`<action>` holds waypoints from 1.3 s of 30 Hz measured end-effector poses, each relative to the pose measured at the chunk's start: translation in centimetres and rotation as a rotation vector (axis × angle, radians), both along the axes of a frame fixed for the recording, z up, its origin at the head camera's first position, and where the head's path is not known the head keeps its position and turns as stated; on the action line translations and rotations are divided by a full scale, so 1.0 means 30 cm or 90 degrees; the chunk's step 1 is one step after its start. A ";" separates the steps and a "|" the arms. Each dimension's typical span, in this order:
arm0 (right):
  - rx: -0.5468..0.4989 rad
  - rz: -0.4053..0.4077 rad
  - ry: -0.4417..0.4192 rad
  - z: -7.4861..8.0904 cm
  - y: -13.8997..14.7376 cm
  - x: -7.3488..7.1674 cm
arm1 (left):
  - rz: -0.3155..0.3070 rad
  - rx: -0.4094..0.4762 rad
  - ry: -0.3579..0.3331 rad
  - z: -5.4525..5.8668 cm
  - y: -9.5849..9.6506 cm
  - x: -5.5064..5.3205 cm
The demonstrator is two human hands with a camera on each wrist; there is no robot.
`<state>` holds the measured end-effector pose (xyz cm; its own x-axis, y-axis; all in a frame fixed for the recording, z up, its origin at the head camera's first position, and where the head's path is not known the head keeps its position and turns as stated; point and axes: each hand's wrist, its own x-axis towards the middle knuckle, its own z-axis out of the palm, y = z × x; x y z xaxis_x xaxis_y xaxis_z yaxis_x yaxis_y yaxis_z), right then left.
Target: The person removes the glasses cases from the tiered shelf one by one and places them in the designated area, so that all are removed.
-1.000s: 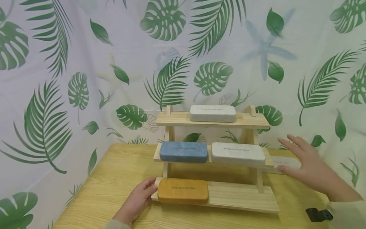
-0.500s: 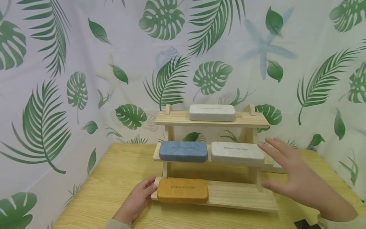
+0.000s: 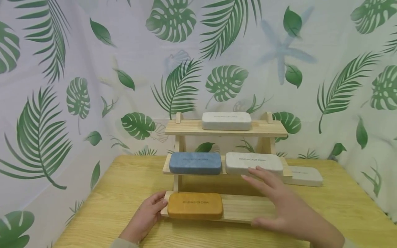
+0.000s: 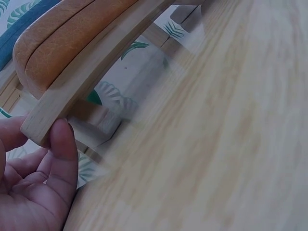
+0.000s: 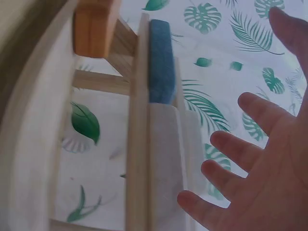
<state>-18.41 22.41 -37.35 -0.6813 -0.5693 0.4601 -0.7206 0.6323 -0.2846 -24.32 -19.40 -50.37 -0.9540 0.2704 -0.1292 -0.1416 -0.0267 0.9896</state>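
Pinching the left end of the bottom shelf (image 3: 238,206), the left hand (image 3: 147,215) holds the stand (image 3: 186,128) just beside the orange case (image 3: 195,208). The right hand (image 3: 282,210) holds nothing: its fingers are spread wide in front of the stand, near the middle shelf's white case (image 3: 254,162), though I cannot tell whether a fingertip touches it. Left of that lies the blue case (image 3: 195,163); above, 1 more white case (image 3: 226,121) lies on the top shelf. Beyond the right end, a further pale case (image 3: 306,176) lies on the table (image 3: 108,193). A low sweep of those spread fingers could knock the middle white case off its shelf. A tug by the left hand might tilt the stand, and the orange case could slide forward.
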 end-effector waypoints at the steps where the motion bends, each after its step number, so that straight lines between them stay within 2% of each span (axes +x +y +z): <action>1: -0.001 0.003 -0.002 -0.010 -0.010 -0.001 | 0.000 0.002 0.001 0.001 -0.001 0.000; 9: 0.009 0.019 -0.066 -0.107 -0.076 -0.012 | -0.011 0.010 0.004 0.002 -0.005 0.001; 20: 0.003 0.004 -0.136 -0.197 -0.185 -0.062 | -0.010 0.002 0.013 0.015 -0.001 0.002; 25: 0.022 0.003 -0.135 -0.235 -0.243 -0.091 | -0.012 -0.005 0.014 0.014 0.001 -0.002; 30: 0.026 -0.001 -0.146 -0.251 -0.307 -0.104 | -0.011 -0.001 0.015 0.007 0.001 -0.001; 39: 0.015 -0.030 -0.187 -0.239 -0.378 -0.121 | -0.022 0.018 0.013 0.003 -0.002 -0.003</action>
